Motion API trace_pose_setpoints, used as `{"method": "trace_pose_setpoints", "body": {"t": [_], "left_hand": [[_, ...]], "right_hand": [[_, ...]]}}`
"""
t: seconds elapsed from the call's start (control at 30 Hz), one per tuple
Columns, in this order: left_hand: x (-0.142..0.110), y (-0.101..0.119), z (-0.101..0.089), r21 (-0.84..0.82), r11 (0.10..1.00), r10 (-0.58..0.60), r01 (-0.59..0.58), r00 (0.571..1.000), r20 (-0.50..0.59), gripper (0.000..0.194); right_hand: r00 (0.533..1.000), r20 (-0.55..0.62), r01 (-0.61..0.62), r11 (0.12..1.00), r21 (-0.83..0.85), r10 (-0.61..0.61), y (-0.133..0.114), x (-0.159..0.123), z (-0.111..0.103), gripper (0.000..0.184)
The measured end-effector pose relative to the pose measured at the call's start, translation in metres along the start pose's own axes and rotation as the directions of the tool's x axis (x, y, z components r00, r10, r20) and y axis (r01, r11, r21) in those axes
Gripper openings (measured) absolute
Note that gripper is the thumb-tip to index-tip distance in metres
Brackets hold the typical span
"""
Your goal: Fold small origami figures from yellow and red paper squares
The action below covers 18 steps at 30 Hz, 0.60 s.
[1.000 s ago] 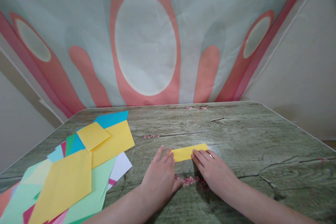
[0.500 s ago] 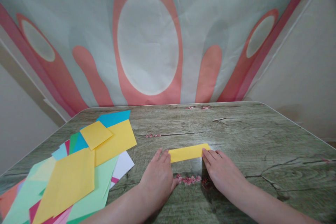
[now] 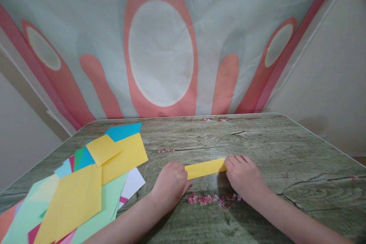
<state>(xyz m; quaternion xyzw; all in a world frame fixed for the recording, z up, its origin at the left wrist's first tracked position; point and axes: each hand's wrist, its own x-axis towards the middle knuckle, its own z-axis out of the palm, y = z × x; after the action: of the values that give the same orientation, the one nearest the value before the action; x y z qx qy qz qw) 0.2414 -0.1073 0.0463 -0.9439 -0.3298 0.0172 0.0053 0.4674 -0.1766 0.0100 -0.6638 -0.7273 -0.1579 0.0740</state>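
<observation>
A narrow yellow paper strip [image 3: 205, 168] lies nearly level across the middle of the table, its right end slightly farther from me. My left hand [image 3: 171, 181] is at its left end, fingers curled in and thumb sticking out toward me. At the right end, my right hand [image 3: 243, 173] has its fingers bent over the paper, covering that corner. Both hands are closed on the strip's ends, and the fingertips are mostly hidden.
Left of my arm lies a loose pile of coloured paper, with a large yellow sheet [image 3: 76, 198], a small yellow square [image 3: 103, 149], a blue sheet [image 3: 126, 131] and a white piece [image 3: 133, 183]. The wood-patterned table [image 3: 286, 152] meets a pink-and-grey printed backdrop [image 3: 160, 53].
The fingers of my left hand have curled in at the strip's end. My right hand has shifted slightly right and its fingers have bent over the corner. The view has tilted slightly.
</observation>
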Motion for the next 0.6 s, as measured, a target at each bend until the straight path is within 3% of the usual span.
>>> {"method": "trace_pose_setpoints", "body": {"t": [0.07,0.13,0.27,0.37,0.6], "left_hand": [[0.004,-0.007,0.004,-0.116,0.993,-0.030,0.025,0.998,-0.047,0.024],[0.006,-0.012,0.011,-0.264,0.964,-0.060,0.029,0.992,-0.110,0.026],[0.009,-0.016,0.024,-0.447,0.894,-0.131,0.020,0.967,-0.218,0.047],[0.011,-0.017,0.031,-0.488,0.872,-0.155,0.039,0.968,-0.200,0.054],[0.012,-0.017,0.031,-0.512,0.846,-0.224,0.145,0.970,-0.095,0.045]], "right_hand": [[0.998,-0.052,0.052,0.991,0.126,-0.046,-0.003,0.001,0.003,0.010],[0.993,-0.084,0.103,0.959,0.265,-0.083,-0.007,0.000,0.007,0.017],[0.989,-0.106,0.141,0.887,0.440,-0.105,-0.009,-0.002,0.016,0.028],[0.988,-0.127,0.143,0.863,0.484,-0.092,-0.005,0.000,0.022,0.028],[0.987,-0.135,0.145,0.838,0.526,-0.086,-0.002,0.001,0.031,0.029]]}}
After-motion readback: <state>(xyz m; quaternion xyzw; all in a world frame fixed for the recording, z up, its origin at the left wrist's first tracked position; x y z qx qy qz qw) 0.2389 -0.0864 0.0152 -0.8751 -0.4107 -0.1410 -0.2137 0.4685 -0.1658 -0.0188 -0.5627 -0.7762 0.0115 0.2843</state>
